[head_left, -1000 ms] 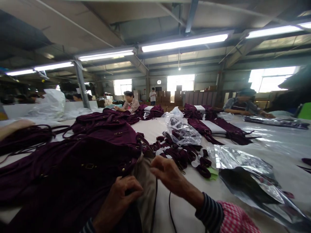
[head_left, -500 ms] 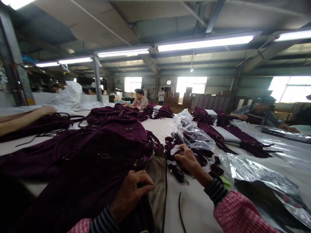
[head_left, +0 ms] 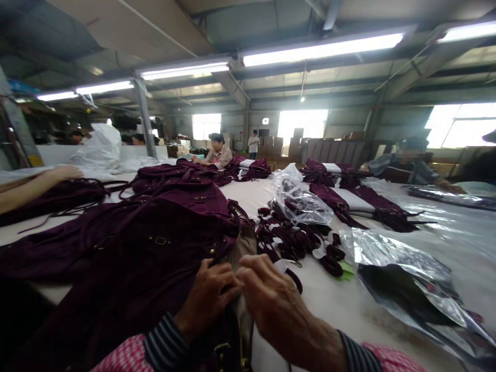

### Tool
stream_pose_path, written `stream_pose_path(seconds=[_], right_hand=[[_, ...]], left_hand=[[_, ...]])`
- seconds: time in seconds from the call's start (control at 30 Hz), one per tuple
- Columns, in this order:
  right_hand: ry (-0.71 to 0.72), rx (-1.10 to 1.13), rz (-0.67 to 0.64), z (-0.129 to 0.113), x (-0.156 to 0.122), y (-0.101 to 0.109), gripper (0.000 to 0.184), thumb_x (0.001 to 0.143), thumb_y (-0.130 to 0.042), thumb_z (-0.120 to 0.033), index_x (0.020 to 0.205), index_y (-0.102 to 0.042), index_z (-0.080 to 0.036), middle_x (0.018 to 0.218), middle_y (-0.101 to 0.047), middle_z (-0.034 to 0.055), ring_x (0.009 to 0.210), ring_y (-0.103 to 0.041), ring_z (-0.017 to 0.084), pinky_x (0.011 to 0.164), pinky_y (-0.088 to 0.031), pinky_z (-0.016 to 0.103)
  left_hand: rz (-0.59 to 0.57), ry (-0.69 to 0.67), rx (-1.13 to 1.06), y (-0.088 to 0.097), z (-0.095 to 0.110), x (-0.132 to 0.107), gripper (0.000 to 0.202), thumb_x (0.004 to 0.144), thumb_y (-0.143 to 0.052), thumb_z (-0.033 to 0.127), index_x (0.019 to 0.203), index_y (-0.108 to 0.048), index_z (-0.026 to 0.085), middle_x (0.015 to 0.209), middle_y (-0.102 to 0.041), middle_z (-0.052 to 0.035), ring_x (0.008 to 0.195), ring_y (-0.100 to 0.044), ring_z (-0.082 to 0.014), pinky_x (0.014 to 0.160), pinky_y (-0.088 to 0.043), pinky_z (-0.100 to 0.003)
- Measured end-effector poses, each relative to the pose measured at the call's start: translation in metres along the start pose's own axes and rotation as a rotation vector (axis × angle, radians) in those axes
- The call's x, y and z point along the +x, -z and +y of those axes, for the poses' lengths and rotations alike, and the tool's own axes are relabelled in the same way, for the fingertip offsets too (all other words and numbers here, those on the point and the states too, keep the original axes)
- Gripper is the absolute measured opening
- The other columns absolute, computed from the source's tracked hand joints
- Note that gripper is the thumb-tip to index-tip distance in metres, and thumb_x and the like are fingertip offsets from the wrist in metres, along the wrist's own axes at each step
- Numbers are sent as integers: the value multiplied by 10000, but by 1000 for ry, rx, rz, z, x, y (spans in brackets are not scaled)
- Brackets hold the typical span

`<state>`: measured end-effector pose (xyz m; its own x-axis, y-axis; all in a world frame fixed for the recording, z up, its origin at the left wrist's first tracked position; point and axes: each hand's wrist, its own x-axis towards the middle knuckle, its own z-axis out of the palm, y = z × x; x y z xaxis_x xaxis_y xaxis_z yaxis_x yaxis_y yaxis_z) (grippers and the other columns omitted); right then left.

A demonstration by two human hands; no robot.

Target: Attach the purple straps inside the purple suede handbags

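A large dark purple bag [head_left: 155, 263] with brass buckles lies in front of me, its tan-grey lining showing along the right side. My left hand [head_left: 211, 294] is closed on the bag's edge, thumb and fingers pinched together near a brass stud. Right beside it, almost touching, my right hand [head_left: 277, 305] has its fingers bent together around a rolled purple strap [head_left: 296, 279] with a white paper band. Most of that strap is hidden behind the hand. Beyond my hands lies a pile of similar rolled straps [head_left: 298, 240] with white bands and metal clips.
Clear plastic bags [head_left: 298, 196] rest on the strap pile, and a plastic sleeve [head_left: 403, 274] lies at the right. Folded purple bags [head_left: 356, 201] lie farther back. A co-worker's arm [head_left: 42, 186] reaches in at left; other people sit across the white table [head_left: 248, 194].
My right hand has moved from the strap pile back toward me and left, bringing a banded strap to the bag beside my left hand. My left hand has stayed at the bag's edge.
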<state>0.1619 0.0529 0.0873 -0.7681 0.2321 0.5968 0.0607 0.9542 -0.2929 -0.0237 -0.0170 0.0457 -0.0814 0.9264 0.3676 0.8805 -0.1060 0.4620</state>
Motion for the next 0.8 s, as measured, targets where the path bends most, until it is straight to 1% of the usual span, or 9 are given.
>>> stream_pose_path(seconds=[0.07, 0.17, 0.3, 0.43, 0.5, 0.57, 0.63, 0.7, 0.8], right_hand=[[-67, 5, -89, -10, 10, -20, 271, 911, -505, -43, 1133, -558, -190, 1155, -620, 99, 1054, -563, 249, 859, -496, 369], [-245, 151, -67, -5, 14, -40, 216, 918, -572, -116, 1123, -540, -178, 1075, -641, 77, 982, -595, 233, 845, -476, 362], [-443, 521, -4, 15, 7, -48, 228, 898, -671, -273, 1084, -574, -186, 805, -610, -22, 725, -571, 158, 666, -419, 278], [-568, 947, -5, 28, 2, -56, 260, 833, -690, -276, 1064, -638, -168, 694, -551, -54, 595, -500, 118, 538, -354, 234], [-586, 1094, 14, 29, 4, -62, 228, 797, -682, -239, 1008, -672, -156, 705, -565, -45, 588, -484, 104, 539, -353, 224], [-559, 1206, 63, 30, 7, -67, 121, 782, -691, -256, 832, -668, -148, 684, -543, -43, 586, -442, 87, 539, -323, 214], [-535, 1291, 85, 30, 10, -70, 202, 774, -715, -317, 704, -628, -149, 630, -503, -51, 556, -391, 74, 519, -283, 214], [-563, 1335, 70, 31, 10, -72, 236, 742, -744, -351, 688, -641, -146, 592, -501, -53, 518, -378, 71, 498, -274, 219], [-615, 1361, 98, 33, 8, -78, 219, 688, -794, -313, 778, -681, -148, 629, -564, -43, 530, -449, 85, 515, -328, 221]], left_hand=[[49, -22, -24, 0, -4, -1, 237, 811, -565, 121, 900, -751, 239, 935, -741, -30, 959, -670, -244, 966, -301, -464], [60, -17, -98, 6, -5, -2, 289, 794, -524, 130, 924, -758, 241, 954, -749, -36, 949, -670, -240, 933, -338, -443], [97, -11, -179, 12, -3, -3, 225, 832, -575, 196, 898, -780, 257, 947, -746, -21, 930, -659, -229, 921, -380, -413], [116, 37, -342, 15, -5, -9, 229, 893, -625, 269, 1064, -776, 290, 1102, -723, -23, 1063, -647, -226, 948, -475, -352], [87, 31, -382, 17, -3, -14, 253, 935, -613, 307, 1145, -753, 315, 1183, -697, -14, 1142, -627, -212, 998, -496, -322], [66, 4, -330, 20, 0, -18, 263, 959, -606, 358, 1184, -741, 339, 1246, -676, -7, 1248, -569, -216, 1074, -479, -325], [52, -3, -240, 24, 3, -18, 292, 986, -568, 407, 1229, -721, 353, 1313, -649, -4, 1332, -505, -224, 1140, -448, -354], [38, 32, -167, 29, 4, -14, 332, 1011, -511, 434, 1276, -693, 353, 1354, -630, -6, 1331, -520, -224, 1158, -448, -382], [-5, 66, -81, 39, 2, -6, 372, 1021, -471, 465, 1310, -673, 344, 1373, -631, -9, 1263, -597, -217, 1153, -468, -396]])
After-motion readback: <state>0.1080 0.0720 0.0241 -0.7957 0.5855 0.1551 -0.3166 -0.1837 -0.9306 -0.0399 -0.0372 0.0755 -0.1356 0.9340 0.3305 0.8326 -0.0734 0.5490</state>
